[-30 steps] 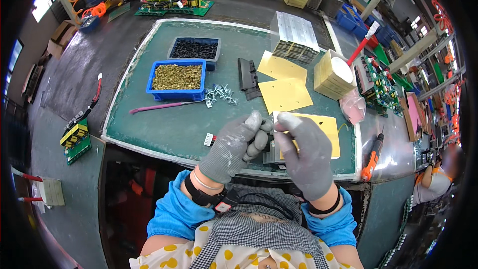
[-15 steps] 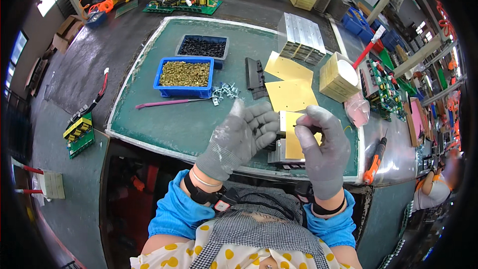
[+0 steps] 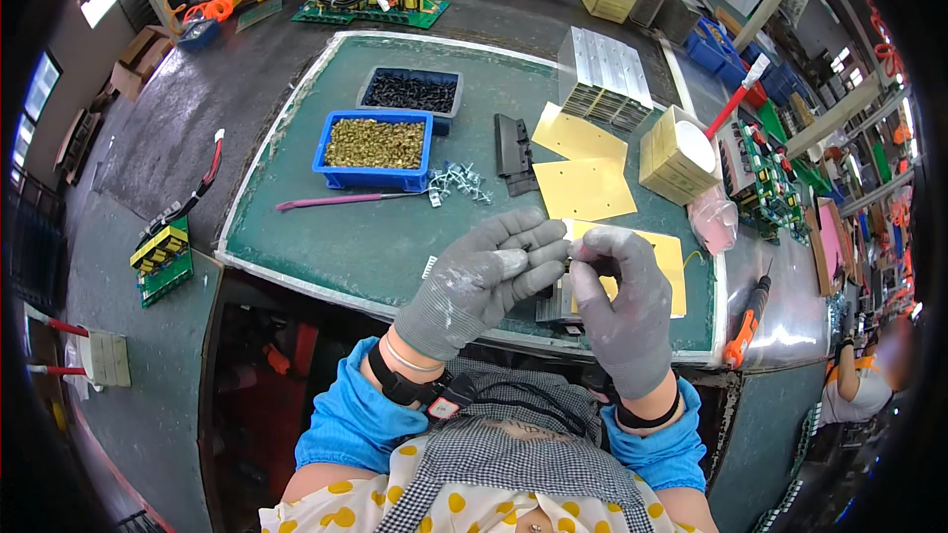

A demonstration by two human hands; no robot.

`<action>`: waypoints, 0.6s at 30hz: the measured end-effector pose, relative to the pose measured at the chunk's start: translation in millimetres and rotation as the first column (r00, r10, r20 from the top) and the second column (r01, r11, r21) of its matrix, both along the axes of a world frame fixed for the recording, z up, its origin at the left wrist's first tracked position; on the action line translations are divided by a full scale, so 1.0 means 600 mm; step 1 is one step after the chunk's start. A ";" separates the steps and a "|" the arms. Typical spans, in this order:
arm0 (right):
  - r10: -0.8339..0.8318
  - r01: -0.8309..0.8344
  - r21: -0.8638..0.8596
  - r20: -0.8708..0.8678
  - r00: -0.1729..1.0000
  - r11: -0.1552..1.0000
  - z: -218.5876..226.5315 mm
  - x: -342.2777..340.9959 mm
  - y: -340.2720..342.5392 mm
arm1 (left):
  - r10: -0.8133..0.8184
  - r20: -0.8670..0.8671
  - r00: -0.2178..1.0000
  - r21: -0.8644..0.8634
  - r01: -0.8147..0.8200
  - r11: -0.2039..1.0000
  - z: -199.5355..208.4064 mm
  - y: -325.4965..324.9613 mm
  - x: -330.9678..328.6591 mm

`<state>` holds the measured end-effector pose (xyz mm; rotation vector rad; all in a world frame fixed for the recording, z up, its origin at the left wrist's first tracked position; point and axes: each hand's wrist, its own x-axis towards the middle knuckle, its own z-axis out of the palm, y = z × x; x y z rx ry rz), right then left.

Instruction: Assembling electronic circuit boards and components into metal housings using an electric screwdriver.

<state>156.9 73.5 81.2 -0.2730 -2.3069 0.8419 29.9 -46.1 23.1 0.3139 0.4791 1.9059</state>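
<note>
My left hand [image 3: 474, 286], in a grey work glove, is turned palm up with its fingers half curled and the thumb against them. Whatever lies in its palm is hidden. The fingertips of my right hand [image 3: 627, 306], gloved alike, meet those of the left. Thumb and forefinger pinch a small dark piece [image 3: 569, 263], too small to name. Below the hands, at the table's front edge, a yellow sheet [image 3: 671, 255] lies over a metal part [image 3: 551, 308], mostly covered by my fingers.
Beyond my hands sit a blue bin [image 3: 373, 180] of brass-coloured pieces, a bin of black pieces [image 3: 410, 91], loose metal clips [image 3: 456, 184] and a pink-handled tool [image 3: 336, 201]. Yellow sheets [image 3: 585, 190], a black bracket [image 3: 513, 146] and stacked aluminium parts [image 3: 604, 74] lie farther back. An orange screwdriver [image 3: 746, 321] rests right.
My right hand has moved left and slightly down to meet the left fingertips. The left thumb has folded in over its fingers. The view has shifted slightly.
</note>
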 end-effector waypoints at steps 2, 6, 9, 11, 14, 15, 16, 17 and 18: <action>0.014 -0.014 0.010 -0.005 1.000 1.000 0.000 -0.001 -0.004 | -0.017 -0.021 1.000 -0.023 0.016 1.000 0.001 -0.001 0.001; 0.024 -0.019 0.094 -0.058 0.998 0.995 0.000 -0.004 -0.011 | -0.007 -0.103 0.995 -0.029 0.004 1.000 0.000 -0.006 0.005; 0.018 -0.007 0.130 -0.084 0.996 0.991 0.001 -0.008 -0.013 | 0.044 -0.110 0.993 -0.040 -0.049 0.998 0.002 -0.017 0.010; 0.059 -0.050 0.116 -0.073 0.996 0.992 0.001 -0.010 -0.017 | 0.079 -0.183 0.980 -0.223 -0.120 0.967 0.004 -0.020 0.013; 0.087 -0.079 0.134 -0.052 0.995 0.988 -0.002 -0.017 -0.021 | 0.112 -0.357 0.927 -0.313 -0.232 0.921 0.010 -0.025 0.018; 0.085 -0.075 0.175 -0.051 0.995 0.982 -0.004 -0.020 -0.023 | 0.117 -0.359 0.926 -0.312 -0.237 0.920 0.014 -0.026 0.018; 0.090 -0.080 0.175 -0.053 0.995 0.981 -0.005 -0.022 -0.024 | 0.081 -0.421 0.903 -0.298 -0.222 0.928 0.017 -0.028 0.019; 0.097 -0.087 0.201 -0.043 0.994 0.976 -0.006 -0.024 -0.026 | 0.045 -0.473 0.880 -0.281 -0.199 0.939 0.021 -0.030 0.019; 0.105 -0.094 0.227 -0.034 0.994 0.969 -0.006 -0.024 -0.028 | 0.053 -0.483 0.874 -0.284 -0.214 0.935 0.025 -0.032 0.020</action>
